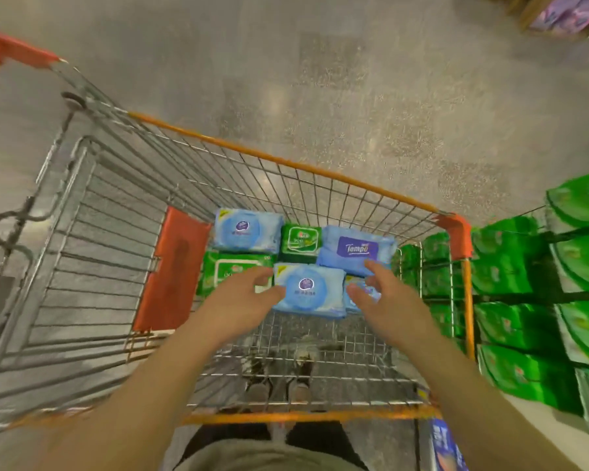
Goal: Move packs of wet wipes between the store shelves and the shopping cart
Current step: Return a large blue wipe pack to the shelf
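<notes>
Several wet wipe packs lie in the wire shopping cart [286, 161]. A light blue pack [308, 289] with a round lid lies nearest me. My left hand [244, 295] is open at its left edge, fingertips touching or nearly touching it. My right hand [385, 294] is open to its right, over a partly hidden blue pack [361, 292]. Behind lie a blue Tempo pack [357, 249], another light blue pack [245, 229], a small green pack [301, 241] and a larger green pack [233, 268].
Shelves [541, 294] stacked with green packs stand close against the cart's right side. The cart has an orange rim, an orange flap [170, 266] on its left inner wall and an orange handle [17, 52] at far left. Speckled floor [354, 79] lies beyond.
</notes>
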A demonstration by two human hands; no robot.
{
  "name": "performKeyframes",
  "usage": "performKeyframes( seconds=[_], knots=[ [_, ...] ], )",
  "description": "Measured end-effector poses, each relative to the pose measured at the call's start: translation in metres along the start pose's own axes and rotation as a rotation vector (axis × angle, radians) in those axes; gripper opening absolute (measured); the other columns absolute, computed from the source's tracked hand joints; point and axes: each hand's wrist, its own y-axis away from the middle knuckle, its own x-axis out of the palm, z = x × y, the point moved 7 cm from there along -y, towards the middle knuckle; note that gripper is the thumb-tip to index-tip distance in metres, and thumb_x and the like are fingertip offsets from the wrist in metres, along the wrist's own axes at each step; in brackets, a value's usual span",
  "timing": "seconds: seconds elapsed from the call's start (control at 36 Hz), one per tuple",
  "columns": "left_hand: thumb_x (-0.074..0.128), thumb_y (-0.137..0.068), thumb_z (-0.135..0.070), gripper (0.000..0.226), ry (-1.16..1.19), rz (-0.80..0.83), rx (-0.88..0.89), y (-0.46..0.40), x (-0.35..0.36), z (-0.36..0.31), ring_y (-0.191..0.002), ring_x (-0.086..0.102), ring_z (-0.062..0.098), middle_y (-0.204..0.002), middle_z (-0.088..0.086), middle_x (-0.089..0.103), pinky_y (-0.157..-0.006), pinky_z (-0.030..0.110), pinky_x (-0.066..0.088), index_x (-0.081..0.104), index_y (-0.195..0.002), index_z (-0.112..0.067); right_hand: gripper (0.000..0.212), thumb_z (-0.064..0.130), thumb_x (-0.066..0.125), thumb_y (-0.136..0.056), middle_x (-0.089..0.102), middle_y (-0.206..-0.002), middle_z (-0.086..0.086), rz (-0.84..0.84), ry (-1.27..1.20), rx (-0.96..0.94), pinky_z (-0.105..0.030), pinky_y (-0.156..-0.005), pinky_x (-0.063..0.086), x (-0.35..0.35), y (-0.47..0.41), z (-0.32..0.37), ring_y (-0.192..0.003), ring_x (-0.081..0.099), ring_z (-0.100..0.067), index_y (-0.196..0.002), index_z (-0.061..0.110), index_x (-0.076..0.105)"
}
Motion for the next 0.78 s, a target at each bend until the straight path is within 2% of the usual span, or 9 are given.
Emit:
performKeyframes(
  seconds=[0.14,0.25,0.31,0.42,0.53,0.58,0.67,0.72,0.78],
  knots=[
    [0.056,-0.095,-0.050,0.055,-0.016,0.054,-0.086,-0.028,0.026,0.026,-0.122,0.056,0.014,-0.145,-0.007,0.052,-0.100,0.031,0.045,0.046,-0.146,-0.031,0.087,0.055,0.066,-0.092,0.034,-0.163,-0.002,0.088,0.148,-0.099,-0.041,-0.114,0.037,0.036,-0.036,-0.006,-0.146,0.038,-0.025,-0.161,0.024,0.022],
    [0.055,-0.094,-0.054,0.058,-0.043,0.064,-0.126,-0.056,0.037,0.046,-0.097,0.061,0.010,-0.145,-0.006,0.052,-0.083,0.028,0.051,0.046,-0.147,-0.031,0.086,0.053,0.066,-0.092,0.030,-0.164,-0.006,0.149,0.245,-0.195,-0.044,-0.119,0.029,0.068,-0.066,-0.006,-0.150,0.027,-0.027,-0.160,0.019,0.024],
    [0.055,-0.095,-0.052,0.058,-0.055,0.046,-0.147,-0.075,0.036,0.055,-0.099,0.064,0.013,-0.146,-0.006,0.051,-0.086,0.032,0.054,0.046,-0.146,-0.029,0.088,0.056,0.065,-0.092,0.028,-0.164,-0.007,0.173,0.282,-0.213,-0.044,-0.121,0.027,0.084,-0.082,-0.007,-0.152,0.022,-0.027,-0.160,0.019,0.023],
    [0.053,-0.095,-0.050,0.057,-0.136,-0.038,-0.137,-0.103,0.019,0.061,-0.115,0.061,0.020,-0.144,-0.003,0.054,-0.094,0.032,0.049,0.048,-0.146,-0.025,0.078,0.049,0.065,-0.094,0.039,-0.156,-0.012,0.126,0.230,-0.247,-0.041,-0.115,0.030,0.101,-0.108,0.002,-0.146,0.030,-0.030,-0.156,0.014,0.033],
    [0.053,-0.095,-0.048,0.054,-0.066,-0.124,-0.179,-0.125,0.003,0.075,-0.101,0.057,0.014,-0.134,-0.004,0.060,-0.087,0.028,0.042,0.050,-0.143,-0.025,0.083,0.051,0.072,-0.087,0.045,-0.152,-0.012,0.136,0.272,-0.339,-0.041,-0.112,0.032,0.123,-0.137,0.014,-0.141,0.038,-0.031,-0.154,0.015,0.037],
    [0.054,-0.094,-0.047,0.052,-0.053,-0.124,-0.189,-0.132,0.006,0.077,-0.102,0.059,0.017,-0.132,-0.003,0.061,-0.087,0.029,0.044,0.052,-0.140,-0.024,0.106,0.067,0.073,-0.077,0.038,-0.158,-0.010,0.197,0.474,-0.420,-0.047,-0.118,0.030,0.135,-0.145,0.012,-0.144,0.034,-0.031,-0.159,0.019,0.027],
    [0.052,-0.096,-0.047,0.050,-0.067,-0.041,-0.246,-0.136,0.026,0.095,-0.116,0.059,0.026,-0.138,0.004,0.058,-0.094,0.032,0.047,0.053,-0.140,-0.023,0.138,0.081,0.072,-0.064,0.018,-0.166,-0.010,0.283,0.726,-0.452,-0.057,-0.123,0.013,0.168,-0.152,-0.002,-0.152,0.020,-0.033,-0.162,0.019,-0.001],
    [0.052,-0.097,-0.046,0.049,-0.057,0.023,-0.262,-0.133,0.042,0.105,-0.116,0.059,0.027,-0.140,0.006,0.057,-0.100,0.036,0.048,0.053,-0.140,-0.022,0.143,0.079,0.074,-0.064,0.011,-0.166,-0.013,0.240,0.811,-0.457,-0.059,-0.122,0.007,0.179,-0.153,-0.009,-0.153,0.015,-0.037,-0.160,0.019,-0.013],
    [0.053,-0.096,-0.047,0.048,-0.030,0.073,-0.274,-0.130,0.056,0.112,-0.114,0.060,0.027,-0.136,0.006,0.059,-0.101,0.040,0.048,0.054,-0.137,-0.022,0.133,0.065,0.076,-0.074,0.016,-0.164,-0.015,0.175,0.824,-0.478,-0.058,-0.121,0.010,0.180,-0.153,-0.010,-0.150,0.018,-0.038,-0.160,0.019,-0.014]
  ],
)
